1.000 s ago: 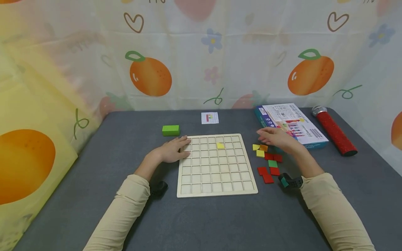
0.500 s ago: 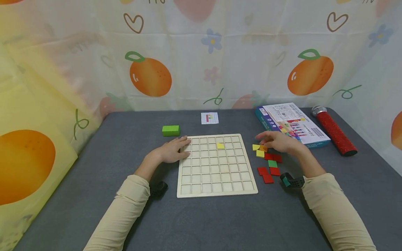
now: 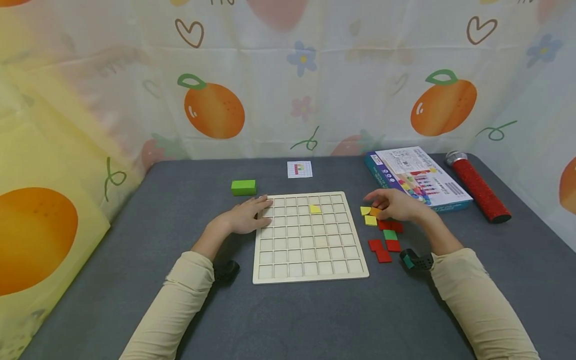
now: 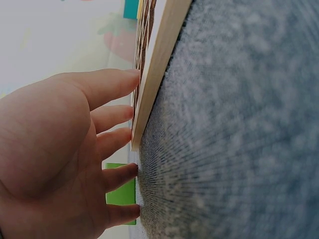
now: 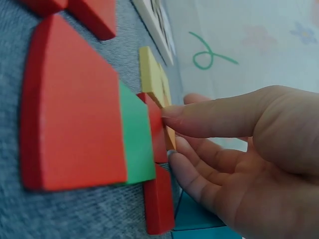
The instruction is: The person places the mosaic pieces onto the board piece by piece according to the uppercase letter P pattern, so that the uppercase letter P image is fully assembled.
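My left hand (image 3: pixel 243 216) lies with its fingers spread at the left edge of a pale wooden grid board (image 3: pixel 310 257). In the left wrist view, the thumb and fingertips touch the board's edge. One yellow square tile (image 3: pixel 315 209) sits in a cell near the board's top. To the right, my right hand (image 3: pixel 396 204) pinches an orange tile (image 5: pixel 170 137) between thumb and a finger, low on the table. Around it lie yellow tiles (image 3: pixel 371 220), red tiles (image 3: pixel 393 245) and a green tile (image 3: pixel 390 234); the hand hides part of the cluster.
A green block (image 3: pixel 243 187) stands behind the left hand, and a small printed pattern card (image 3: pixel 299 169) lies behind the board. At the back right are a flat printed box (image 3: pixel 416 177) and a red microphone (image 3: pixel 480 190). A printed cloth hangs behind the table.
My right hand has come down from above the tiles to the orange tile, and its fingers have closed in. The left hand stays on the board.
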{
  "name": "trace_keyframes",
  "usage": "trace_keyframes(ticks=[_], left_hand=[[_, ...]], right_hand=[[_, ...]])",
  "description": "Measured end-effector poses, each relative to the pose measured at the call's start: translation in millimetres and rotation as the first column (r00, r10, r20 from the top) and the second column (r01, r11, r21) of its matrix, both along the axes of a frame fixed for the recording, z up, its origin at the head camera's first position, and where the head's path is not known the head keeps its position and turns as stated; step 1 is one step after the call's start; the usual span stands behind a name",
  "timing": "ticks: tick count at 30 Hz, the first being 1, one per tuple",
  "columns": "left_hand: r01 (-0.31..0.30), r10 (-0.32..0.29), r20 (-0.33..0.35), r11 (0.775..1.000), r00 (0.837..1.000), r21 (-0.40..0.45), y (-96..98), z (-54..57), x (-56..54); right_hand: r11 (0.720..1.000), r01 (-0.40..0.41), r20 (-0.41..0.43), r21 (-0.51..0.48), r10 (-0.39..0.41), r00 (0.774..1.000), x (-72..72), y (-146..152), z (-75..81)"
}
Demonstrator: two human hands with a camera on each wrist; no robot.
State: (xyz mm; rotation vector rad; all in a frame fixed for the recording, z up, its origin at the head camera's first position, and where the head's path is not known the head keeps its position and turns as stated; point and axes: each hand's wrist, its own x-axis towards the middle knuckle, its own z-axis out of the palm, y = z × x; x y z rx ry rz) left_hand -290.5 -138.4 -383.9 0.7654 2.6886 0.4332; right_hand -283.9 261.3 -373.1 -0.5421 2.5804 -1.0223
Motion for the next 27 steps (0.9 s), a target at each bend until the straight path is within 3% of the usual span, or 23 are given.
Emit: trace_keyframes(ticks=[18,27], left_hand=[[0.003,-0.003,0.001,1.0,1.0,0.002,-0.2,0.5,0.0],[0.005,-0.005,-0.003,1.0,1.0,-0.001,-0.1,0.9,0.6]], right_hand=[[0.998,0.008,-0.065,0.059,-0.004,0.998,-2.2,-3.2,-2.7],[1.0,0.005,-0.015,0.007,-0.005,1.0,-1.0,-2.8,-1.4]])
